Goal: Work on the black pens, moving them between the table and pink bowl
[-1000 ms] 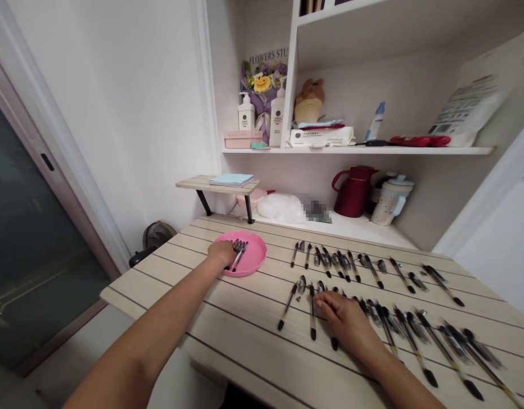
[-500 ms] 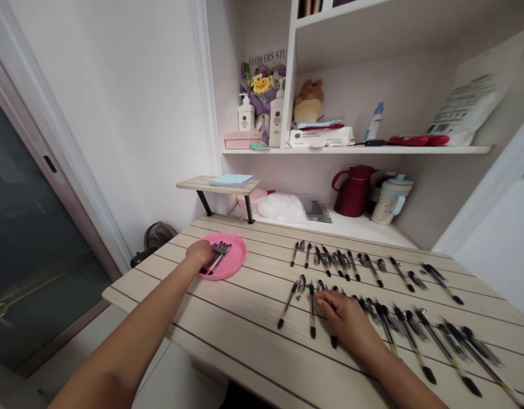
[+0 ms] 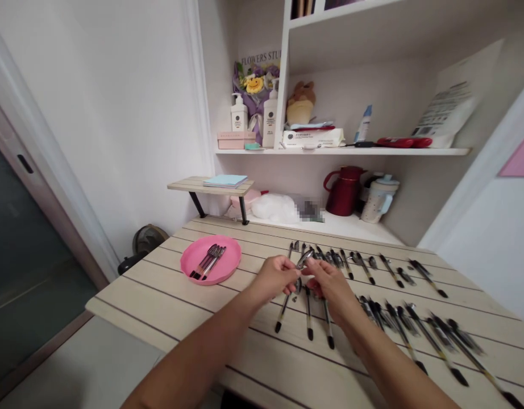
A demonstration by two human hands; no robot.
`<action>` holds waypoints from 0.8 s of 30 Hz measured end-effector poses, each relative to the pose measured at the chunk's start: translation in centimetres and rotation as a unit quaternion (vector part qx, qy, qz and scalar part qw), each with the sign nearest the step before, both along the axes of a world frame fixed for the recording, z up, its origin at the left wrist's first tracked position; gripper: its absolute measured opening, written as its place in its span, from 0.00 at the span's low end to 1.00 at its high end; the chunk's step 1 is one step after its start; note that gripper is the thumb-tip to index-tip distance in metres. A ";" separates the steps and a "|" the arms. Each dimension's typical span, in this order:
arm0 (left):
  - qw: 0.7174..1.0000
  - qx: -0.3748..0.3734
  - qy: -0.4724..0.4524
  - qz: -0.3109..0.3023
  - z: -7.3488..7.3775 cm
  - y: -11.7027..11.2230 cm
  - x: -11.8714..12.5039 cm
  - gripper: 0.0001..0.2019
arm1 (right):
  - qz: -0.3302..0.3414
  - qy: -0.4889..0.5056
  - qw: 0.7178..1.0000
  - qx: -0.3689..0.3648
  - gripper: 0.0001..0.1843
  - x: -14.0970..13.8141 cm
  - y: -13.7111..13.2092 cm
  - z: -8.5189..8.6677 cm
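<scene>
Both hands meet over the table, close together above the rows of taken-apart pens. My right hand (image 3: 328,282) is closed, thumb and finger pinching a clear, dark-tinted pen part (image 3: 305,259). From the other side my left hand (image 3: 278,278) pinches at its lower end; the exact contact is partly hidden by fingers. Below them lie slim pen pieces with black grips (image 3: 310,315), clear barrel pieces and a small loose tip (image 3: 294,299). The pink tray (image 3: 230,258) to the left holds several pens (image 3: 209,262) lying side by side.
More pen pieces (image 3: 432,278) spread in two rows across the right of the slatted table (image 3: 159,307). Behind stand a small raised shelf (image 3: 189,184) with blue paper (image 3: 225,180), a red jug (image 3: 344,192) and a pale tumbler (image 3: 377,201).
My left hand has left the pens in the pink tray and moved right to meet my right hand. My right hand has lifted a clear pen part from the table. The view has shifted slightly.
</scene>
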State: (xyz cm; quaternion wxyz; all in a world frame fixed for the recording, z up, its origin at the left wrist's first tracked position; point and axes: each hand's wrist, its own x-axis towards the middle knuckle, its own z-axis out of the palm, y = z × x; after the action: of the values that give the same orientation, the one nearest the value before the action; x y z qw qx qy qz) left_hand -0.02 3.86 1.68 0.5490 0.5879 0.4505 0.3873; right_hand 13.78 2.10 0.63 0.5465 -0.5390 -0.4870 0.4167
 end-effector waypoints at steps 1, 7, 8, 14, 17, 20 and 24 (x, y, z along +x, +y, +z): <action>1.000 0.004 -0.002 -0.001 -0.7 -0.1 0.7 0.09 | -0.014 0.020 1.000 0.015 0.20 -0.3 0.2 0.0; 0.999 0.011 0.008 -0.045 -2.8 -0.1 0.6 0.08 | -0.032 0.036 0.998 0.045 0.20 -0.7 0.4 -1.7; 0.998 -0.005 -0.001 -0.060 -2.7 -0.1 0.3 0.09 | -0.029 0.048 0.997 0.043 0.19 -0.6 0.4 -1.9; 0.983 -0.085 -0.035 -0.160 -1.9 -0.3 -0.8 0.15 | -0.068 0.179 0.980 0.054 0.16 1.2 1.2 -1.7; 0.978 -0.096 -0.043 -0.178 -1.9 -0.2 -0.9 0.17 | -0.074 0.213 0.972 0.059 0.17 2.1 1.5 -1.7; 0.978 -0.101 -0.054 -0.175 -1.9 0.0 -1.0 0.19 | -0.088 0.216 0.970 0.068 0.19 2.5 1.5 -1.8; 0.986 -0.113 -0.083 -0.095 -2.3 0.6 -0.9 0.18 | -0.102 0.172 0.978 0.064 0.22 2.8 1.8 -2.4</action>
State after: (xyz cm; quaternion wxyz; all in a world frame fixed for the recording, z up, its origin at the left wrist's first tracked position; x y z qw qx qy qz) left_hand -0.95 4.48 -0.61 0.6818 0.5281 0.3864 0.3270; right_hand 16.58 3.92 -1.72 0.6950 -0.4700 -0.3537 0.4134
